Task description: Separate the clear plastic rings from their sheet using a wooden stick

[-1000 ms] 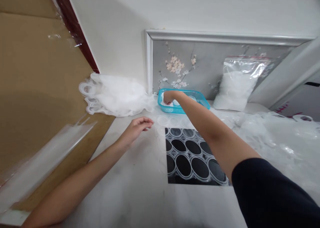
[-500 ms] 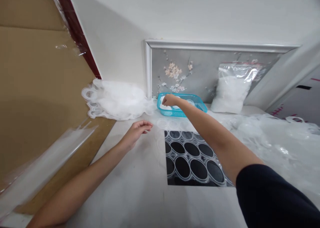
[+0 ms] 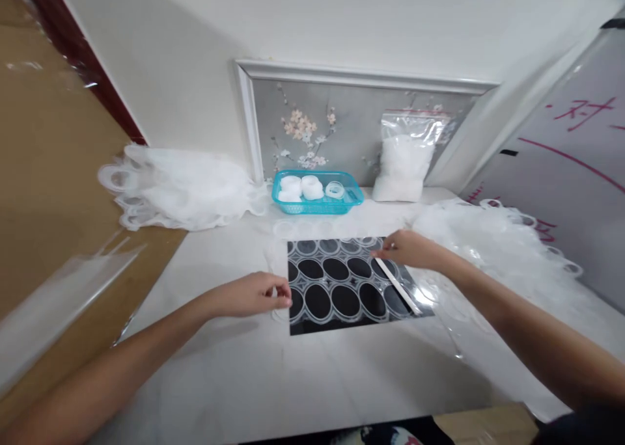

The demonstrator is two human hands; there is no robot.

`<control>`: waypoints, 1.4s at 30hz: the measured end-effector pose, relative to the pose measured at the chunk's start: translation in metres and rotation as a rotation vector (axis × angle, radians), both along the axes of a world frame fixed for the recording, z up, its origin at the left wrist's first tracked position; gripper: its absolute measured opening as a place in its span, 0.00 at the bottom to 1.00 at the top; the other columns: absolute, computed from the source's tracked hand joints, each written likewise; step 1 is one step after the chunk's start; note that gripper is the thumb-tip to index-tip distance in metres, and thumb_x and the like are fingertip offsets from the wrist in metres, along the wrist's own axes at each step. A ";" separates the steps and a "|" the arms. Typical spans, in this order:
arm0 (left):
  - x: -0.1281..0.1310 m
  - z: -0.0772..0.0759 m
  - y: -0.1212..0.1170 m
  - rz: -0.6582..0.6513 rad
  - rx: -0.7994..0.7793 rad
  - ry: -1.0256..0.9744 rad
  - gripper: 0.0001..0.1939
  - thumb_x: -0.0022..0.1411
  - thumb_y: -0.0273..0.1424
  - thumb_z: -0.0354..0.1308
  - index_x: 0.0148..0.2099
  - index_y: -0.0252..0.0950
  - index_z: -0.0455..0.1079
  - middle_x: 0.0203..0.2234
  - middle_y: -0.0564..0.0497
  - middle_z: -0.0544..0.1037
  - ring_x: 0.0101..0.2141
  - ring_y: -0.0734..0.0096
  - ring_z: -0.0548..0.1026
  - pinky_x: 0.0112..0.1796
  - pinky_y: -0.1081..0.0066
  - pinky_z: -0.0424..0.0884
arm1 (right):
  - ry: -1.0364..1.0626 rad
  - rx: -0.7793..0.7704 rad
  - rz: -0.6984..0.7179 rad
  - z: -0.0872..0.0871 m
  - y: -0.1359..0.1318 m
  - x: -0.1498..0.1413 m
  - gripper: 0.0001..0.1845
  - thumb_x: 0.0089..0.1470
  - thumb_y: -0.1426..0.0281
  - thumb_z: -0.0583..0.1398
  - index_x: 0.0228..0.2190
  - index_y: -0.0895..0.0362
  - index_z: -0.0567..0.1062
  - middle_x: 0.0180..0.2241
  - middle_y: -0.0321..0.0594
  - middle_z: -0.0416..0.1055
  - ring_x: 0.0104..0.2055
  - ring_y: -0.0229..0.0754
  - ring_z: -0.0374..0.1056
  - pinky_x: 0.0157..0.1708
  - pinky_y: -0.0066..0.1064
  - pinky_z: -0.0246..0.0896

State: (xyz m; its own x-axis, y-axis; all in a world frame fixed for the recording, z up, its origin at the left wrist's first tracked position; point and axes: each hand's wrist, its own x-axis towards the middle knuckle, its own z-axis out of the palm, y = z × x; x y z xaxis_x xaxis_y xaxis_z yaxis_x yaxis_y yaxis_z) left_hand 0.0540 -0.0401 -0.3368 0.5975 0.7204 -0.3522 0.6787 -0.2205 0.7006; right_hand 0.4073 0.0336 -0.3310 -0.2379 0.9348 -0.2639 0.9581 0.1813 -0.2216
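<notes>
A black sheet (image 3: 332, 298) lies on the white table beneath rows of clear rings joined in a net. My left hand (image 3: 266, 294) is at its left edge, fingers curled and thumb close to the fingertips. Whether film is pinched there, I cannot make out. Over the sheet's upper right part, my right hand (image 3: 403, 246) has its fingertips pressed together. What they hold, if anything, is too small to name. Just below those fingertips, a narrow white strip (image 3: 398, 285) slants across the sheet. I cannot tell whether the fingers touch it.
Behind the sheet stands a blue plastic basket (image 3: 317, 207) with round white stacks inside. A zip bag (image 3: 403, 165) of white material leans against the framed panel. Piles of translucent rings lie left (image 3: 180, 191) and right (image 3: 469, 250). Cardboard (image 3: 53, 172) borders the left.
My right hand has come out of the basket, back toward me to the sheet's upper right. My left hand has moved nearer, to the sheet's left edge. The view has shifted right.
</notes>
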 end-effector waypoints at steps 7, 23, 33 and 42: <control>0.023 0.001 -0.034 -0.177 0.143 0.250 0.12 0.63 0.41 0.53 0.35 0.37 0.70 0.33 0.51 0.74 0.33 0.68 0.70 0.33 0.71 0.61 | 0.180 -0.169 -0.123 -0.052 -0.047 0.028 0.17 0.51 0.54 0.60 0.30 0.56 0.70 0.25 0.38 0.72 0.27 0.41 0.68 0.27 0.29 0.57; 0.010 -0.013 -0.059 0.006 0.420 0.286 0.15 0.68 0.40 0.47 0.38 0.36 0.68 0.35 0.48 0.74 0.38 0.62 0.71 0.39 0.65 0.64 | 0.286 0.059 -0.010 -0.044 -0.068 0.059 0.19 0.60 0.56 0.49 0.25 0.55 0.67 0.30 0.41 0.69 0.30 0.42 0.66 0.32 0.34 0.59; 0.006 0.038 -0.028 0.157 1.001 -0.057 0.11 0.68 0.34 0.51 0.33 0.37 0.67 0.26 0.54 0.73 0.31 0.71 0.67 0.35 0.70 0.64 | 0.498 -0.127 0.262 -0.031 -0.112 0.029 0.21 0.65 0.55 0.44 0.29 0.54 0.63 0.29 0.38 0.67 0.31 0.40 0.64 0.34 0.35 0.62; 0.013 0.145 0.058 0.689 0.958 -0.473 0.10 0.60 0.33 0.61 0.34 0.29 0.73 0.21 0.55 0.69 0.23 0.82 0.61 0.32 0.74 0.65 | 1.513 0.601 0.033 0.069 -0.028 0.045 0.23 0.52 0.51 0.63 0.24 0.54 0.61 0.17 0.28 0.54 0.20 0.33 0.55 0.29 0.33 0.60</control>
State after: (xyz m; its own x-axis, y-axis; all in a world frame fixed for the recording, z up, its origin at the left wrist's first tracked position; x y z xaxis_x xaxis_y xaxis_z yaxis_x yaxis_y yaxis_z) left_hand 0.0665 0.0180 -0.1915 -0.0765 0.7776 0.6241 0.5823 -0.4733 0.6610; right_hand 0.4521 0.0056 -0.2615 0.0524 0.8004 0.5972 -0.0625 0.5995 -0.7980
